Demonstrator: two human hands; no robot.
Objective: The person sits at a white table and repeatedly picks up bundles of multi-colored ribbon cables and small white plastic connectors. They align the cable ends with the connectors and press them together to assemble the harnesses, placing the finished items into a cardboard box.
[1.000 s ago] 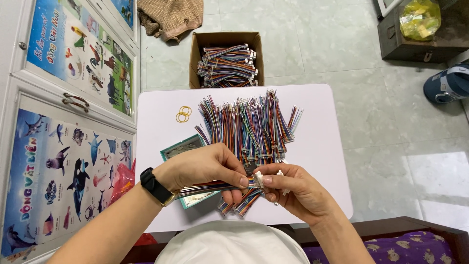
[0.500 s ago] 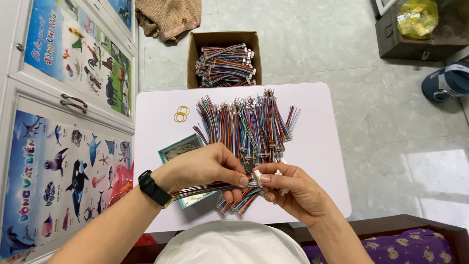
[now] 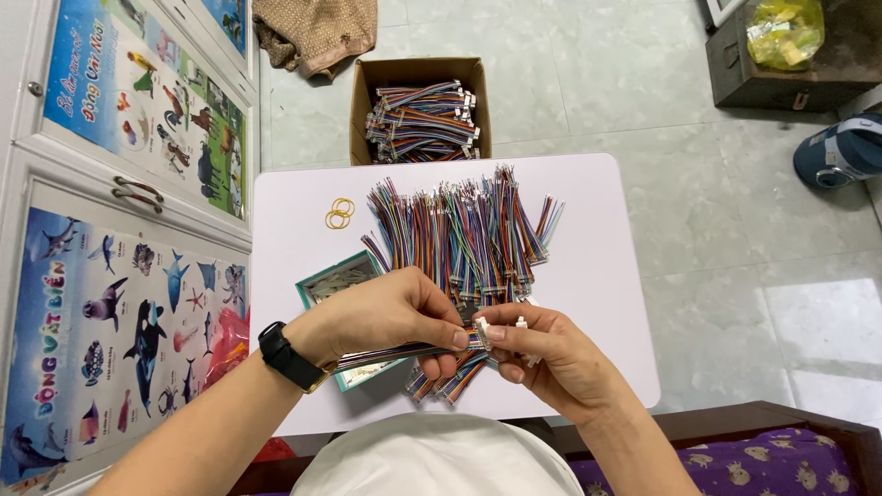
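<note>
1. Left hand [image 3: 386,317] closed, pinching a thin wire bundle [image 3: 395,353] between thumb and fingers; black watch [image 3: 287,356] on wrist.
2. Right hand [image 3: 542,354] closed, fingertips on small white connector [image 3: 481,331] at the bundle's end; hands meeting fingertip to fingertip.
3. Bundle held low over near edge of white counter [image 3: 606,276], running left under left palm.
4. Big pile of multicoloured wires [image 3: 464,234] fanned on counter just beyond hands, some strands poking out below them.
5. Green-edged card [image 3: 335,285] on counter, partly under left hand.
6. Yellow rubber bands [image 3: 339,213] near far-left corner of counter, apart from pile.
7. Cardboard box [image 3: 418,73] on floor beyond counter, holding more wire bundles.
8. Animal posters [image 3: 138,303] on white cabinet doors at left.
9. Brown bag [image 3: 317,32] on floor past box.
</note>
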